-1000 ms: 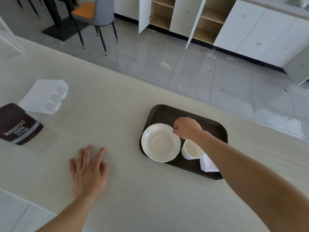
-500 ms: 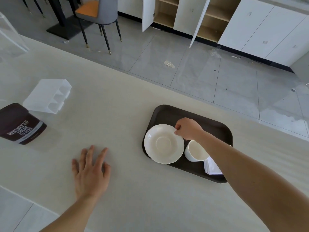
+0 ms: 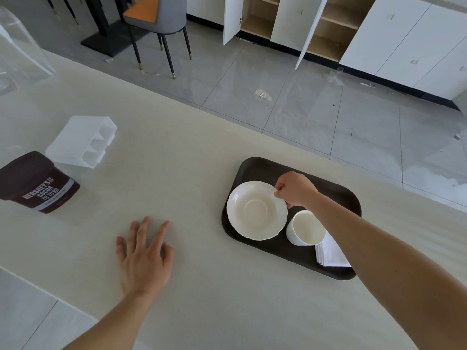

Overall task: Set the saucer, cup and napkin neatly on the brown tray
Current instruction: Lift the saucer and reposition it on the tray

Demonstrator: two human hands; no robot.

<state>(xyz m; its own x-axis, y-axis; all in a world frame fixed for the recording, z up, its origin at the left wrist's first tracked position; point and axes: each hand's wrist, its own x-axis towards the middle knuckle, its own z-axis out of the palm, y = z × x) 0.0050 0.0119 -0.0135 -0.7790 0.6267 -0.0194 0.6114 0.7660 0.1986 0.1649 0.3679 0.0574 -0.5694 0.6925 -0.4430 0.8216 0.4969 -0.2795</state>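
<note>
A dark brown tray lies on the pale counter at the right. On its left half sits a white saucer with a wavy rim. My right hand pinches the saucer's far right rim. A white cup stands upright just right of the saucer, under my forearm. A folded white napkin lies at the tray's near right corner, partly hidden by my arm. My left hand rests flat on the counter, fingers spread, well left of the tray.
A dark Hershey's cocoa tub lies at the far left, with a translucent plastic container on its side behind it. A clear sheet stands at the back left. Beyond the counter edge: grey floor, a chair, open cupboards.
My right hand stays pinched on the saucer's rim; saucer, cup and napkin keep their places on the tray. My left hand stays flat. The view has shifted slightly.
</note>
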